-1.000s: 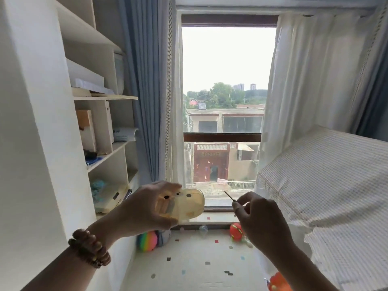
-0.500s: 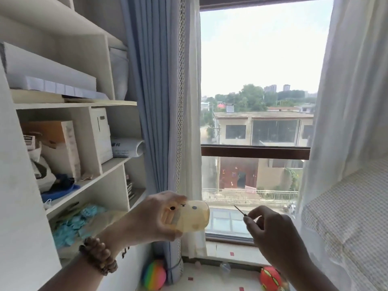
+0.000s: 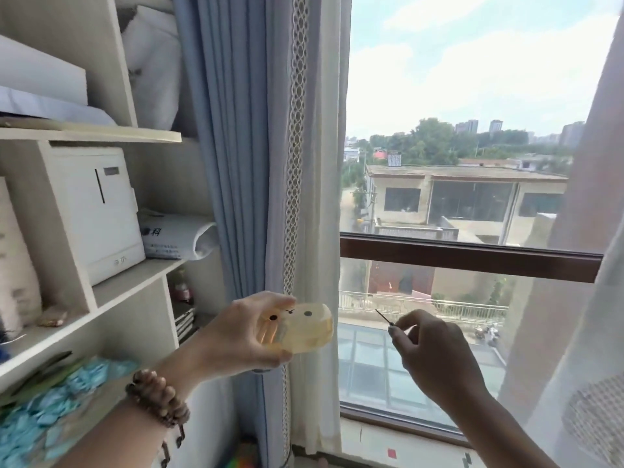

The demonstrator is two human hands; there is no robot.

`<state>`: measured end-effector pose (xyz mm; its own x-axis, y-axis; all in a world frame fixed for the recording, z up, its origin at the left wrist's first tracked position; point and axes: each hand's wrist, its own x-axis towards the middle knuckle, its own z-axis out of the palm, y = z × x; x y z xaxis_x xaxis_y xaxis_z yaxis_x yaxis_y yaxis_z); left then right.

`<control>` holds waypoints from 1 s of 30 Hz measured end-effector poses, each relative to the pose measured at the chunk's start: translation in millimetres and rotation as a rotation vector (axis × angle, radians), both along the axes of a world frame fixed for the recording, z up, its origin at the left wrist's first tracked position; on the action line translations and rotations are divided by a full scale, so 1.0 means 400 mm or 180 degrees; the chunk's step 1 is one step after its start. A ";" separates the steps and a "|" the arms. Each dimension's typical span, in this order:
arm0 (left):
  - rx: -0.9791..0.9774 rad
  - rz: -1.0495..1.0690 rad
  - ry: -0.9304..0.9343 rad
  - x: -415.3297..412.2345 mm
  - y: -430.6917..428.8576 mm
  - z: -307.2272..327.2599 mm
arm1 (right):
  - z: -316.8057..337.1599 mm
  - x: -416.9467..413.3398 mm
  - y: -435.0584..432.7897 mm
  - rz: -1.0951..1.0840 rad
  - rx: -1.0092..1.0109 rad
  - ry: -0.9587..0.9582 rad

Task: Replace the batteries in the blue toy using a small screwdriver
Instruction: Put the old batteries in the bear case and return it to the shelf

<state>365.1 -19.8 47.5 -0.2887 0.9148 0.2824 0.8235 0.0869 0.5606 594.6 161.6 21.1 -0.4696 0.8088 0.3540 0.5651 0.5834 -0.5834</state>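
I see my left grip (image 3: 236, 336) curled round the toy (image 3: 304, 327), held up in front of the curtain (image 3: 236, 163) beside the shelf (image 3: 135, 282), while my right grip (image 3: 435, 352) pinches the screwdriver (image 3: 383, 316) near the toy's right, tip angled up-left toward it, not touching.

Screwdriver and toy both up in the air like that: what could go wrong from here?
The toy is gripped by the left hand in mid-air with nothing under it, so it may wobble when pressed. The thin screwdriver, pinched by the right hand and not yet touching the toy, could slip and jab the left fingers wrapped round it. Either, if dropped, could fall out of sight.
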 end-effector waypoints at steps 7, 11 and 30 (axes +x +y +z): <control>0.0027 0.0381 0.0020 -0.239 0.175 0.020 | 0.008 -0.303 0.208 0.0243 -0.0041 -0.0047; 0.0031 0.0882 0.0033 -0.369 0.182 0.017 | 0.008 -0.509 0.263 0.0624 -0.0129 -0.0093; -0.0233 0.4104 -0.0046 -0.712 0.022 -0.059 | -0.019 -1.373 0.203 0.3624 -0.0091 -0.0214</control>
<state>80.2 -10.9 24.0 -0.9723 -0.0119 0.2333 0.1166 0.8406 0.5289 45.2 242.8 13.5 -0.9530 -0.0917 0.2887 -0.2532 0.7641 -0.5933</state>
